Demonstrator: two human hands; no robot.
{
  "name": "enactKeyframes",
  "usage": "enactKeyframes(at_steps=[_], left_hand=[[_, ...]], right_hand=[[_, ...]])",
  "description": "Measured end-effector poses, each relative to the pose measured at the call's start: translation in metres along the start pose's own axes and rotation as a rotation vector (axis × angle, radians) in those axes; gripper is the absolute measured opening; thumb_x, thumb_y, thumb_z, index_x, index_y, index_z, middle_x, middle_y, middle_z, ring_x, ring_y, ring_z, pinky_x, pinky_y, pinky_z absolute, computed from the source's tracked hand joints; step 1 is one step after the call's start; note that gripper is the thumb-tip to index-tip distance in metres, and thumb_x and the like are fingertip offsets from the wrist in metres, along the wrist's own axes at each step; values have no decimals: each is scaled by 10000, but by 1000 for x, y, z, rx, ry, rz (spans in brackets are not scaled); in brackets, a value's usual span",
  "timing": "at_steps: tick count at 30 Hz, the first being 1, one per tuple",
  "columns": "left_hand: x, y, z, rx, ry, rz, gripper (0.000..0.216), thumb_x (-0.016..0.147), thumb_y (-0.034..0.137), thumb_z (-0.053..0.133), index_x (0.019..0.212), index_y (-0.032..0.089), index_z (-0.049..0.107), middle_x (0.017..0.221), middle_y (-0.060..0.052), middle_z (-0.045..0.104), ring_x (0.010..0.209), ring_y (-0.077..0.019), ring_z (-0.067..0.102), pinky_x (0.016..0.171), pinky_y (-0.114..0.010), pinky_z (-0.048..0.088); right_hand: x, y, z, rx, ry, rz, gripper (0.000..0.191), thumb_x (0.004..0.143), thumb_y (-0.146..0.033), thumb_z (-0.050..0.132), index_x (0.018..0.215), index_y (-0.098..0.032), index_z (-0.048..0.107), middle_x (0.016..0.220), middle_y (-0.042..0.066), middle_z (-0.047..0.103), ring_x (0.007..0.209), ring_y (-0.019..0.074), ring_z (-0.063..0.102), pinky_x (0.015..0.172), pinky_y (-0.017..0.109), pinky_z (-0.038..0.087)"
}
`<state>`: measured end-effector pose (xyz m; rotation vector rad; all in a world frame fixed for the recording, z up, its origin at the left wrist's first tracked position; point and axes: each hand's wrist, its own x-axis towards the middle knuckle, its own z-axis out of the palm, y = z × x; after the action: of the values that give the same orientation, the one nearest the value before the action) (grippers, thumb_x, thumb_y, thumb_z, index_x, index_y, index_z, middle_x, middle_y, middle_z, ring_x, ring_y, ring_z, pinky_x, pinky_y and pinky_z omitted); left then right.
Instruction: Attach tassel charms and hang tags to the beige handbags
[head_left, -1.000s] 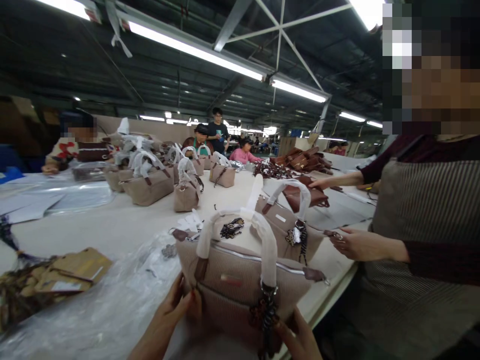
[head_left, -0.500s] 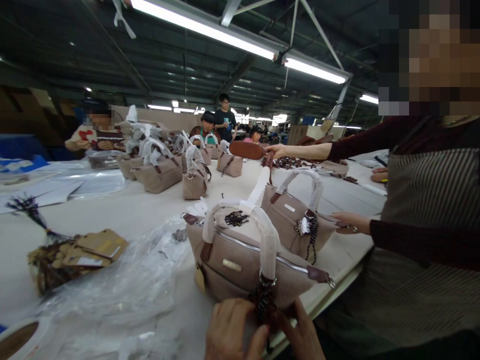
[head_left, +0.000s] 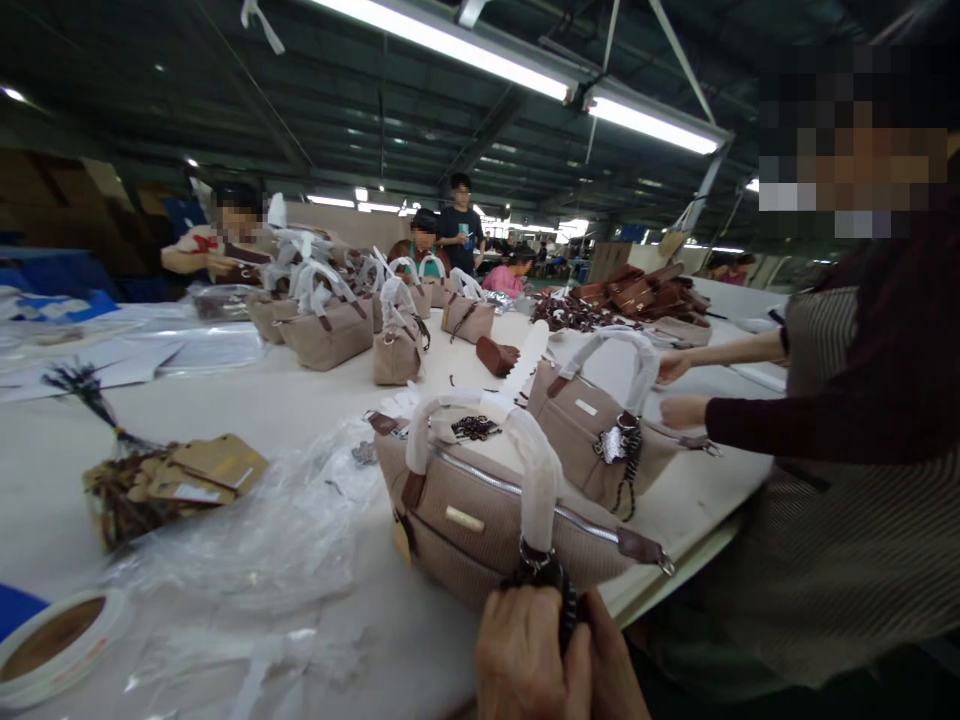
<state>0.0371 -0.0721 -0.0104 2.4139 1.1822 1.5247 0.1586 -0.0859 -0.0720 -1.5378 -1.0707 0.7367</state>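
A beige ribbed handbag (head_left: 480, 520) with paper-wrapped handles lies on the white table (head_left: 300, 400) right in front of me. A dark braided charm (head_left: 553, 580) hangs from its near handle ring. My left hand (head_left: 521, 655) and my right hand (head_left: 611, 665) are pressed together at the bottom edge, both closed around that charm. A second beige handbag (head_left: 592, 430) stands behind the first. A co-worker's hands (head_left: 679, 400) touch it from the right.
Crumpled clear plastic (head_left: 255, 550) and a bundle of brown card tags (head_left: 172, 480) lie to the left, with a tape roll (head_left: 52, 645) at the near left. More beige bags (head_left: 330, 335), a small brown pouch (head_left: 498, 355) and brown bags (head_left: 637, 295) sit farther back. Other people work at the far side.
My left hand has left the bag's left side and joined my right at the charm. The co-worker set the brown pouch down on the table and brought both hands to the second bag.
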Motion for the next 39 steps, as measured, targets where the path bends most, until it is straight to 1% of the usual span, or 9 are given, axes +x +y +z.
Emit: enactKeyframes(at_steps=[3,8,13,16,19,23,28,33,39], left_hand=[[-2,0,3,26,0,32,135,818,200,441,931,179,511,623,-72,602,563,-212,559,534,-355,403],[-7,-13,-1,-31,81,-59,127,835,152,429,926,194,507,740,-73,606,679,-197,573,601,-329,443],[2,-27,-7,55,150,-122,342,753,265,582,1058,149,479,966,-131,570,910,-265,548,750,-405,490],[10,-28,-10,24,144,-145,161,722,145,546,877,187,540,883,-88,583,829,-238,550,706,-380,488],[21,-27,-21,-171,39,-311,105,663,104,548,670,205,523,738,-32,577,717,-194,541,635,-314,467],[37,-30,-38,-624,-204,-754,110,632,188,575,581,199,479,533,40,504,538,-130,487,508,-236,401],[50,-38,-47,-1038,-221,-1047,157,561,196,640,620,173,496,479,58,553,453,-88,478,454,-199,374],[59,-41,-52,-1081,-187,-1102,178,555,173,681,672,138,552,506,32,627,456,-75,514,447,-170,365],[61,-41,-54,-1099,-138,-1131,174,550,160,691,671,130,570,487,40,629,422,-56,503,428,-149,353]], right_hand=[[-3,1,-7,18,55,23,432,657,-411,594,1025,-189,540,944,64,680,812,238,625,704,321,498],[-23,-21,-6,-35,427,-97,384,785,-458,505,1056,-187,507,1061,101,568,932,247,546,795,330,434],[-30,-49,13,-203,391,-440,286,811,-428,513,989,-204,515,923,87,570,840,233,550,757,352,442],[-22,-54,17,-368,330,-575,234,831,-327,525,1025,-196,515,901,80,582,801,203,568,711,321,475],[-14,-56,13,-536,317,-688,205,812,-242,560,1006,-186,528,868,72,588,813,195,570,720,307,483],[-11,-61,9,-689,379,-750,121,827,-250,514,927,-183,531,821,74,597,794,205,577,729,328,471],[-13,-70,9,-727,398,-670,139,846,-305,465,879,-185,527,741,49,631,651,174,616,606,273,487],[-15,-80,7,-494,270,-369,169,809,-355,504,806,-193,552,610,-10,601,512,124,573,477,196,468],[-17,-89,-1,-27,106,-94,255,771,-394,556,887,-167,572,755,43,661,680,161,628,603,221,520]])
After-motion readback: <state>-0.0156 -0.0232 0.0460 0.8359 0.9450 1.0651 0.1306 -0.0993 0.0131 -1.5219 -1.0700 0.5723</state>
